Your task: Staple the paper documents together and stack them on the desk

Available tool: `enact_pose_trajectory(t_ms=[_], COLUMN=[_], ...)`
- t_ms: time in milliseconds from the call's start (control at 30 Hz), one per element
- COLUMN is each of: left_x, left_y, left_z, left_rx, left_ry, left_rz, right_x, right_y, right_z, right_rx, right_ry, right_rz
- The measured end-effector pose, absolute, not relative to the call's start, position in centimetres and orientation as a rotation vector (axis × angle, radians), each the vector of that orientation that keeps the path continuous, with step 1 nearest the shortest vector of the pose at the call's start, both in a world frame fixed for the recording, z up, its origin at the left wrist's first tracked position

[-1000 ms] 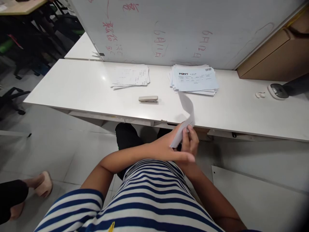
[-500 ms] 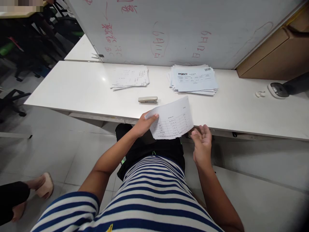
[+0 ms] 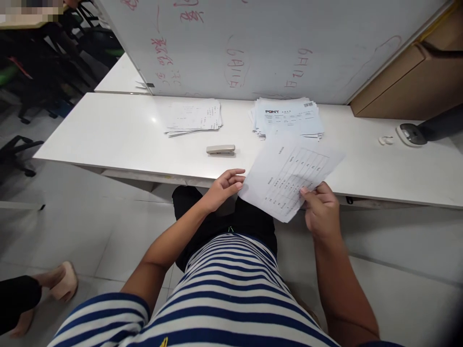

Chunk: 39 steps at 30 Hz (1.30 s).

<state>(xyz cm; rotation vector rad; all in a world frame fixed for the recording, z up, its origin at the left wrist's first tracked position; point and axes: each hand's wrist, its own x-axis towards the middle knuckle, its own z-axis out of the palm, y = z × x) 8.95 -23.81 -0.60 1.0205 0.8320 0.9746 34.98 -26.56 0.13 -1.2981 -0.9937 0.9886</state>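
Note:
A printed paper sheet [image 3: 285, 178] with a table on it is pinched at its right side by my right hand [image 3: 321, 209], thumb on top. It is tilted above the desk's front edge. At the sheet's left corner is my left hand [image 3: 226, 189], fingers apart and extended; whether a fingertip touches the paper is hard to tell. Behind the sheet lies a stack of bluish printed papers [image 3: 289, 118], partly covered by it. Farther left is a stack of white printed papers [image 3: 195, 114]. A beige stapler [image 3: 220, 150] rests on the desk before that stack.
The white desk [image 3: 119, 130] runs across in front of me, backed by a whiteboard [image 3: 267, 48] with red writing. At right stand a cardboard box [image 3: 394, 86], a dark bottle [image 3: 414, 134] lying down and a small white object [image 3: 386, 140]. Another person's foot [image 3: 65, 282] shows at lower left.
The sheet was curled between both hands, then spread out with the left hand gripping it. Now it has turned and moved right, held by the right hand, while the left hand has let go.

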Motion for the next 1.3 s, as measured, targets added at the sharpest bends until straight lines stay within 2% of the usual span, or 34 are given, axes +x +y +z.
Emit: enact_pose_trajectory(t_ms=[300, 400, 567, 733, 833, 967, 1167, 1300], left_x=[9.8, 9.7, 9.7, 10.9, 10.6, 8.2, 5.0, 4.3], left_y=[-23.7, -24.2, -24.3, -23.0, -22.1, -19.1, -11.8, -10.1], left_z=[2.9, 3.2, 4.6, 3.5, 1.9, 1.0, -0.9, -2.3], left_rx=[1.137, 1.272, 1.648, 1.388, 1.383, 1.788, 2.110, 2.111], left_ry=[0.917, 0.994, 1.093, 1.264, 1.356, 1.607, 1.779, 1.698], left_rz=[1.087, 1.143, 1.249, 1.279, 1.317, 1.302, 0.815, 0.679], right_x=[35.7, 34.8, 34.7, 35.6, 34.7, 31.9, 28.8, 28.7], right_y=[-25.9, -25.9, -26.9, -28.9, -28.8, -27.4, -27.1, -27.0], right_z=[1.6, 1.4, 1.4, 0.7, -0.8, -3.5, -6.6, -7.1], right_rx=[-1.406, -1.429, -1.292, -1.344, -1.343, -1.340, -1.461, -1.556], right_ry=[-1.369, -1.413, -1.584, -1.664, -1.796, -2.042, -2.039, -1.958], right_rz=[1.112, 1.027, 0.549, -0.188, -0.388, -0.259, -0.144, -0.211])
